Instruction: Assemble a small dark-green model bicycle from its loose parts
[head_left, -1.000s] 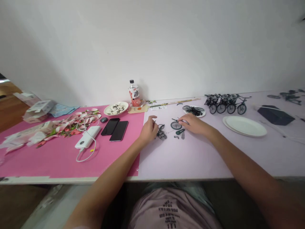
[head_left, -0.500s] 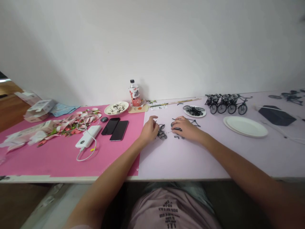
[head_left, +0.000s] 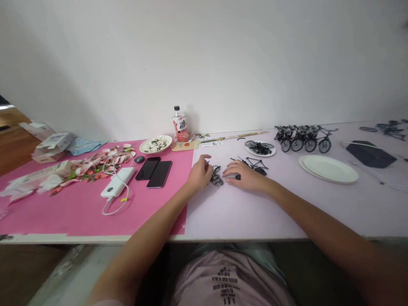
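Observation:
My left hand (head_left: 200,173) rests on the lilac table surface with its thumb and index finger pinched together. A thin dark piece seems to stick out at its fingertips, too small to name. Just right of it lies a cluster of black toy bicycle parts (head_left: 217,177). My right hand (head_left: 245,176) lies low over the table, fingers stretched toward that cluster and slightly apart. A small black part (head_left: 237,177) shows by its thumb. Behind its knuckles are a thin black bicycle frame (head_left: 256,163) and a dark piece (head_left: 261,171). What lies beneath the palm is hidden.
Assembled black toy bicycles (head_left: 302,139) stand in a row at back right, beside a plate of black parts (head_left: 270,151) and white plates (head_left: 330,169). Leftward are two phones (head_left: 160,174), a power bank (head_left: 117,182), a bowl (head_left: 168,141), a bottle (head_left: 181,125) and pink petals (head_left: 117,159).
My right hand has slid slightly left and toward me, and its fingers have stretched out. A dark piece now shows behind it. The left hand has stayed in place.

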The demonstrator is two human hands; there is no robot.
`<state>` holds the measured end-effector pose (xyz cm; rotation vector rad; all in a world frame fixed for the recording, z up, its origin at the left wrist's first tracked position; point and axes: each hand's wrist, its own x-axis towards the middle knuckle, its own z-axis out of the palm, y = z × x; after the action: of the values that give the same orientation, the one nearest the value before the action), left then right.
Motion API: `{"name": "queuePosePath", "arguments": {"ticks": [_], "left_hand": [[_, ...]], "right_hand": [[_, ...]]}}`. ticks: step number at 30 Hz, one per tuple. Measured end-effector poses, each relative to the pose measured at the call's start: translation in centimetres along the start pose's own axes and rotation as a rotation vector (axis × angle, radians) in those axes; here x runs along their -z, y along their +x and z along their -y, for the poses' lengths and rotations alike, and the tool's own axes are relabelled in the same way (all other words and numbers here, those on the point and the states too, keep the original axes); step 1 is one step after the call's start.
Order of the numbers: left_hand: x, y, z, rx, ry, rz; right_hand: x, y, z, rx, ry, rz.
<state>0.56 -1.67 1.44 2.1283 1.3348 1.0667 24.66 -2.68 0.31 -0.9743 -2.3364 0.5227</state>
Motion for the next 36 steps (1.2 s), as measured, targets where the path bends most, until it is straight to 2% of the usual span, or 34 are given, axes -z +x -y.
{"name": "queuePosePath", "arguments": {"ticks": [3,10,19,22,29,36], "left_hand": [[0.0,0.1,0.2,-0.005,0.008,-0.018],[0.7,0.4,0.5,0.014,0.004,-0.044],[1.3,0.8,1.0,-0.017,0.013,-0.072],[1.5,0.8,1.1,-0.023,0.024,-0.082],[1.4,0.9,1.1,-0.03,0.053,-0.075],[1.4,0.9,1.1,-0.023,0.059,-0.064]], "right_hand": [[-0.4,-0.2,0.4,0.02,0.013,0.015],[-1.5,-0.7,1.7,-0.009,-0.032,0.153],[-1.3,-0.4,1.5,-0.021,-0.063,0.006],[-1.5,-0.4,1.6,0.008,-0.058,0.003],[-1.7,-0.6,3.3,0.025,-0.067,0.098],[-1.0,-0.3,3.0,0.042,-0.106,-0.004]]}}
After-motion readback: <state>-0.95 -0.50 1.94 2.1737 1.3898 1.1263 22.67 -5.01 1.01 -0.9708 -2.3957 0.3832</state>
